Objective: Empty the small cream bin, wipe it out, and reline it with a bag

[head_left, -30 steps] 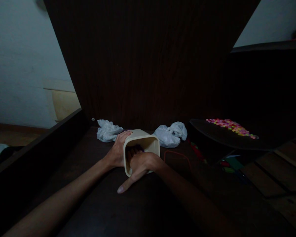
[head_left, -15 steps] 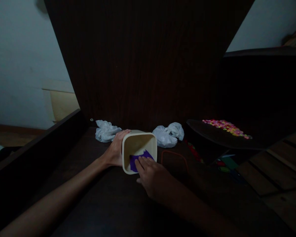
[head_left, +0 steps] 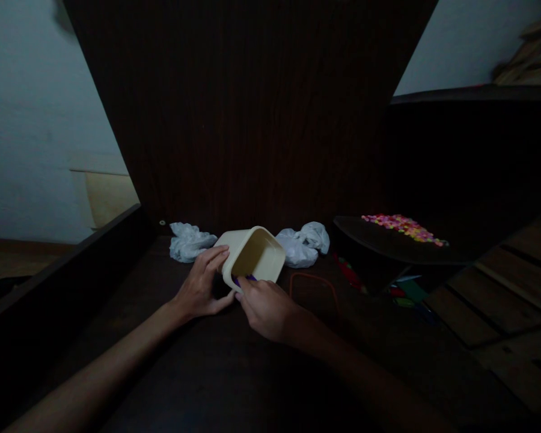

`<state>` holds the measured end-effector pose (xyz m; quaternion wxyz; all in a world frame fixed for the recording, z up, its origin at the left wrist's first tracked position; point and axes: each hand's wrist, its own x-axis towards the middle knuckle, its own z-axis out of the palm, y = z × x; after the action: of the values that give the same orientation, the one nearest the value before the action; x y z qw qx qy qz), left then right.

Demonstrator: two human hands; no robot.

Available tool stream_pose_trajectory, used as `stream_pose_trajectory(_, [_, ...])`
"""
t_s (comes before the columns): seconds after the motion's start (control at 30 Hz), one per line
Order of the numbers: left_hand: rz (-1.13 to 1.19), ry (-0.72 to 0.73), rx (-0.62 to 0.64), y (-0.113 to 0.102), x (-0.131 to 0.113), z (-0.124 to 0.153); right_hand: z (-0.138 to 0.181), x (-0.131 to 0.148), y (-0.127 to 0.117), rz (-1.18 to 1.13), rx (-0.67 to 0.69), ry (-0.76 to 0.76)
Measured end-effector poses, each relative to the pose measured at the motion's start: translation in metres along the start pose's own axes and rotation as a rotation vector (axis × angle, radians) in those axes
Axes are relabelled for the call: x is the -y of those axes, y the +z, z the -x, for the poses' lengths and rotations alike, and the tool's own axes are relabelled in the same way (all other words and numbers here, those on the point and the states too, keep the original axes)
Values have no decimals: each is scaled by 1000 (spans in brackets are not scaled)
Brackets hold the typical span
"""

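A cream square plastic container (head_left: 256, 255) is tipped up on the dark table, its open mouth turned toward me and to the right. My left hand (head_left: 201, 287) wraps round its left side and lower rim. My right hand (head_left: 265, 307) is closed at the lower rim, fingers pinching a purple piece (head_left: 247, 278) that peeks out of the container's mouth. Most of the purple piece is hidden by my fingers.
Two crumpled white bags lie behind the container, one to the left (head_left: 187, 241) and one to the right (head_left: 303, 244). An orange loop (head_left: 314, 284) lies right of my hand. A dark tray (head_left: 388, 243) with bright beads (head_left: 402, 226) stands to the right. A dark board rises behind.
The container has been tilted up and turned to the right. My left hand slid lower on its side. My right hand drew back to the rim, and less of the purple piece shows.
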<state>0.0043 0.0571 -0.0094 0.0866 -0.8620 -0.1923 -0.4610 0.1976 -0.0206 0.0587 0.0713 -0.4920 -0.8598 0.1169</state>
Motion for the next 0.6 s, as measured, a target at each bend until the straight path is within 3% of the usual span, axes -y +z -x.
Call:
stream_pose_trajectory(0.17, [28,-55,-15,13,-8,11,-12,12,5,-169,-25,21])
stream_pose_trajectory(0.4, [131,-163,-173,34,10,21,-13,43,10,-368,-83,131])
stream_pose_trajectory(0.5, [170,-156,-157,31,15,23,-4,50,15,-352,-33,135])
stream_pose_trajectory(0.6, [224,-123,-157,28,19,26,5,48,22,-266,-32,41])
